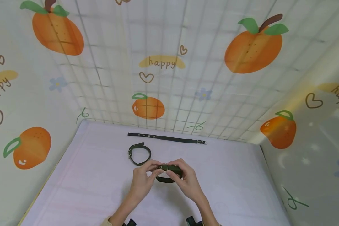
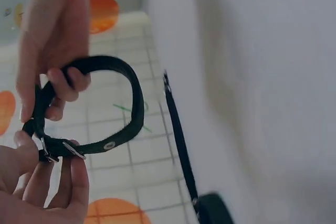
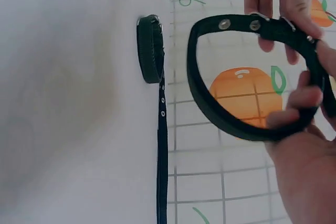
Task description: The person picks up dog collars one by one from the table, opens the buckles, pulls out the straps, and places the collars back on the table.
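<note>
Both hands hold a dark green collar (image 1: 165,180) bent into a loop, with metal eyelets, a buckle and a ring. My left hand (image 1: 142,178) pinches it at the buckle (image 2: 50,150), thumb on one side and fingers beneath. With thumb and curled fingers my right hand (image 1: 187,179) grips the strap beside the buckle, where the strap end (image 2: 29,126) shows. In the right wrist view the looped strap (image 3: 195,74) hangs out in front of both hands, its eyelets (image 3: 224,24) facing the camera.
A second collar (image 1: 150,153), fastened into a ring, lies on the table (image 1: 87,175) just beyond my left hand. Farther back a third collar (image 1: 175,138) lies stretched straight, its buckle to the right. Printed cloth walls (image 1: 115,94) with a grid behind enclose the table.
</note>
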Action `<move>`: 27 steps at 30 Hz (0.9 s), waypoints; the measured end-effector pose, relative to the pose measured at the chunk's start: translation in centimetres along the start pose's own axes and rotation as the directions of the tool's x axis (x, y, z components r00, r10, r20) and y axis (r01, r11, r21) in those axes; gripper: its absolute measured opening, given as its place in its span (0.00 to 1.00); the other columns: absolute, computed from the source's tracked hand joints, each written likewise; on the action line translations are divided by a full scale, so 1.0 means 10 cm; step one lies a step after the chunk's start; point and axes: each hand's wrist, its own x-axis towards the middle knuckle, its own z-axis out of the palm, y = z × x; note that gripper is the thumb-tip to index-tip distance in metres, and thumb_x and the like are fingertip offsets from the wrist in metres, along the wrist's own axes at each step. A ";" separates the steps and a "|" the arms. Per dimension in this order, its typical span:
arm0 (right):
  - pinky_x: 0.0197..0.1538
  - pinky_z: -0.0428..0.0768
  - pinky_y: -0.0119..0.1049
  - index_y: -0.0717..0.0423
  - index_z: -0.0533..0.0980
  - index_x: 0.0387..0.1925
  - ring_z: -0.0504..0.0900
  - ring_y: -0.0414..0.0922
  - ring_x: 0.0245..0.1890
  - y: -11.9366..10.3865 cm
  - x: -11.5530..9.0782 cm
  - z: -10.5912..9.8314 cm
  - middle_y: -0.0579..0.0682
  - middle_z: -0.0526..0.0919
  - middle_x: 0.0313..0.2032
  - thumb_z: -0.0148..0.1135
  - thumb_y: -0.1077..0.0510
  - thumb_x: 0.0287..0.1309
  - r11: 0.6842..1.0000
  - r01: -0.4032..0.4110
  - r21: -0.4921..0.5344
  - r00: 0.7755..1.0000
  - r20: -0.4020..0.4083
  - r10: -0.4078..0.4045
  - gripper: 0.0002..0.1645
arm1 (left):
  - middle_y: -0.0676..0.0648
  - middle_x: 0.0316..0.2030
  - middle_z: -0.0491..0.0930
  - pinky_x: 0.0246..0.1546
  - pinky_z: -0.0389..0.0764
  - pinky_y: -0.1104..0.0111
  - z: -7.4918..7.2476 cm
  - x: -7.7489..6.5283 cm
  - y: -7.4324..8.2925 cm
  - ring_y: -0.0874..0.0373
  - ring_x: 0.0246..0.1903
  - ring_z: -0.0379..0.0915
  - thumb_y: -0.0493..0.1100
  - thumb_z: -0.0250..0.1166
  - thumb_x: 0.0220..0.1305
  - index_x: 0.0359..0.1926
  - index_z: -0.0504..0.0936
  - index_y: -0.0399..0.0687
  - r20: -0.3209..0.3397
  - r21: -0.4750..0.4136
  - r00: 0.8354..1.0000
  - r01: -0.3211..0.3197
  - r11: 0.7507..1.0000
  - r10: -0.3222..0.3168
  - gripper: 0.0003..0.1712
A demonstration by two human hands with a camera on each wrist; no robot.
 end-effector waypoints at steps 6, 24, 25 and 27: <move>0.33 0.80 0.28 0.50 0.84 0.55 0.77 0.32 0.35 -0.03 0.00 0.01 0.52 0.85 0.46 0.70 0.63 0.71 0.999 0.016 -0.036 0.997 -0.072 -0.019 0.13 | 0.45 0.49 0.93 0.56 0.88 0.68 0.01 -0.02 -0.01 0.55 0.50 0.91 0.43 0.72 0.72 0.53 0.85 0.51 0.052 -0.232 0.974 0.227 0.946 -0.221 0.11; 0.33 0.82 0.27 0.49 0.88 0.52 0.79 0.32 0.34 -0.09 0.02 0.00 0.48 0.85 0.43 0.74 0.62 0.67 0.995 0.043 -0.090 0.998 -0.043 -0.047 0.13 | 0.59 0.41 0.92 0.44 0.88 0.71 -0.05 0.07 0.03 0.67 0.39 0.86 0.48 0.77 0.64 0.48 0.89 0.62 0.049 -0.040 0.998 -0.032 0.999 0.034 0.12; 0.32 0.81 0.27 0.50 0.88 0.52 0.78 0.32 0.33 -0.09 0.02 0.00 0.49 0.85 0.43 0.74 0.62 0.67 0.995 0.047 -0.086 0.997 -0.049 -0.051 0.13 | 0.58 0.41 0.92 0.44 0.88 0.71 -0.04 0.07 0.04 0.67 0.39 0.87 0.48 0.77 0.64 0.47 0.90 0.63 0.046 -0.068 0.999 0.003 0.998 0.000 0.11; 0.32 0.79 0.26 0.50 0.88 0.52 0.76 0.32 0.33 -0.11 0.02 0.01 0.50 0.85 0.43 0.74 0.63 0.67 0.996 0.047 -0.074 0.997 -0.062 -0.052 0.14 | 0.57 0.42 0.93 0.46 0.88 0.72 -0.04 0.07 0.05 0.66 0.41 0.89 0.49 0.77 0.64 0.47 0.91 0.63 0.040 -0.138 0.996 0.086 0.987 -0.081 0.10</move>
